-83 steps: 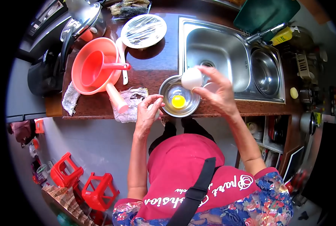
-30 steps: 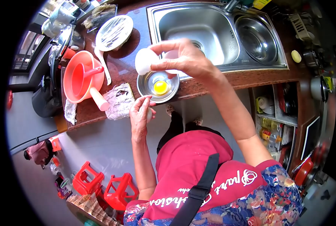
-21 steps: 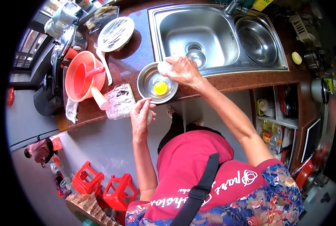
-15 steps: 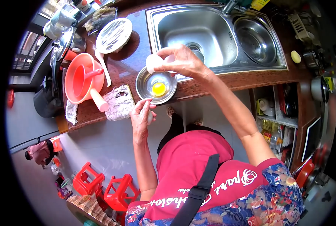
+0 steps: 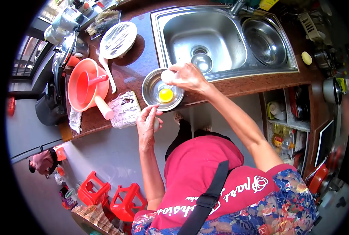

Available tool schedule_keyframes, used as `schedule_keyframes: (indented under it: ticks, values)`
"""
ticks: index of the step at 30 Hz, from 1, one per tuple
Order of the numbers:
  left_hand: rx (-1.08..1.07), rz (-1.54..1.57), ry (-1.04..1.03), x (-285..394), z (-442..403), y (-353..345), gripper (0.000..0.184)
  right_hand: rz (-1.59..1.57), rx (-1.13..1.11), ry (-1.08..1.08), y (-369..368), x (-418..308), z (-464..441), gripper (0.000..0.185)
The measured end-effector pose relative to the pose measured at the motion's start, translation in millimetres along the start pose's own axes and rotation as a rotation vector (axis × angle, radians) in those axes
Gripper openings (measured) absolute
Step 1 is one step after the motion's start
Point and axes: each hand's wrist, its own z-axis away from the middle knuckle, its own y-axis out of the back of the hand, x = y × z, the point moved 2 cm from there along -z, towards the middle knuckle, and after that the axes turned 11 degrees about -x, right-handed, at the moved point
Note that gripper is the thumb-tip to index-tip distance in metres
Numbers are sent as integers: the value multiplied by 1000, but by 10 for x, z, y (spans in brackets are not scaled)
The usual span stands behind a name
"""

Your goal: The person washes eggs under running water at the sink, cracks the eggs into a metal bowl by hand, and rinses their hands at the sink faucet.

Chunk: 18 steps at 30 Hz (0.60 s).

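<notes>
A steel bowl [image 5: 146,95] at the counter's front edge holds a cracked egg, its yellow yolk [image 5: 166,95] whole. Over the bowl's far right side, my right hand [image 5: 190,78] grips a white eggshell [image 5: 167,76] between thumb and fingers. My left hand [image 5: 146,123] is just off the near left rim, fingertips close to it. Its fingers curl around a pale, rounded egg [image 5: 156,124], which they partly cover.
A steel sink [image 5: 217,47] with a small bowl [image 5: 202,62] in it lies behind my right hand. To the left are a crumpled cloth [image 5: 124,109], pink ladles and a basin [image 5: 74,88], a white spoon [image 5: 108,72] and a covered bowl [image 5: 119,39]. Red stools [image 5: 94,188] stand below.
My right hand has moved down and nearer to me with the eggshell, from beyond the bowl's far rim to over its right side. The left hand has barely moved.
</notes>
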Motion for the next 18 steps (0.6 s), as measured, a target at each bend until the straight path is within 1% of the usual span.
schedule_keyframes:
  ticks: [1, 3, 7, 8, 11, 12, 15, 16, 18]
  values:
    - [9, 6, 2, -14, 16, -5, 25, -92, -56, -50, 44, -4, 24, 37]
    - [21, 2, 14, -38, 34, 5, 24, -210, -76, -134, 120, -2, 49, 36]
    - [-1, 9, 14, -58, -14, -10, 24, -413, -125, -77, 138, 107, 16, 39]
    - [-3, 16, 14, -55, -19, -11, 24, -497, -190, -154, 212, 38, 24, 42]
    - [-14, 20, 19, -47, -36, -19, 24, -623, -227, -139, 440, -219, 30, 44]
    - [-17, 19, 22, -46, -37, -21, 24, -565, -206, -45, 499, -272, 8, 47]
    - [-17, 17, 26, -46, -42, -22, 25, -470, -160, 101, 702, -475, -47, 51]
    - [-21, 3, 27, -42, -41, -24, 25, -502, -179, 98, 796, -560, -47, 55]
    - [-27, -24, 29, -32, -33, -25, 26, -518, -173, 143, 962, -722, -44, 55]
